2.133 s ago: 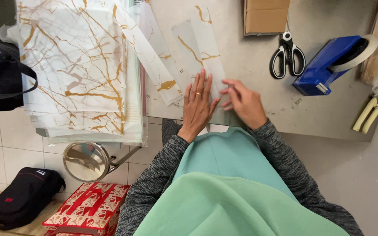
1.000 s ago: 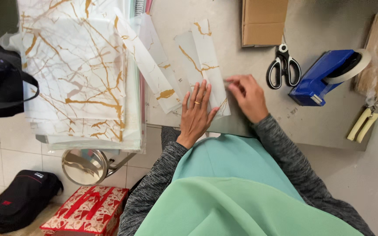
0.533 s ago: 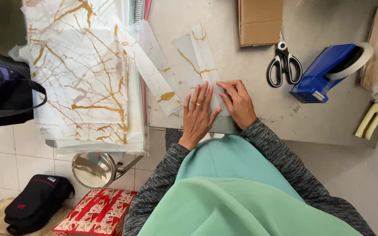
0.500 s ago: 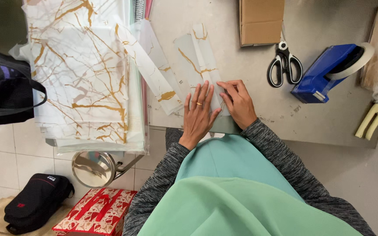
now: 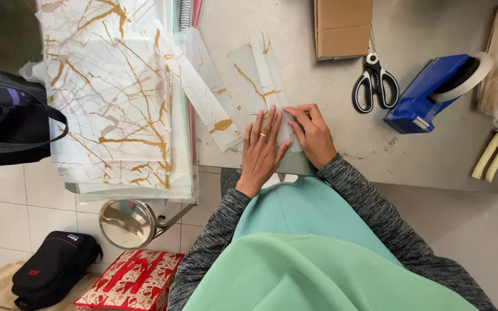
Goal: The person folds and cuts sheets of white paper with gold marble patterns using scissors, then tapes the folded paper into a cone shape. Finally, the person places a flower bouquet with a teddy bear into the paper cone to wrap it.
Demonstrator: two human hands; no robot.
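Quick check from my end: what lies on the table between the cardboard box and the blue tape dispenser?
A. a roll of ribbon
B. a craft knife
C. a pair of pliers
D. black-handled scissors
D: the black-handled scissors lie closed on the grey table, just below the cardboard box and left of the blue tape dispenser.

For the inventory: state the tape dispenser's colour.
Blue; the tape dispenser shows clearly in the head view.
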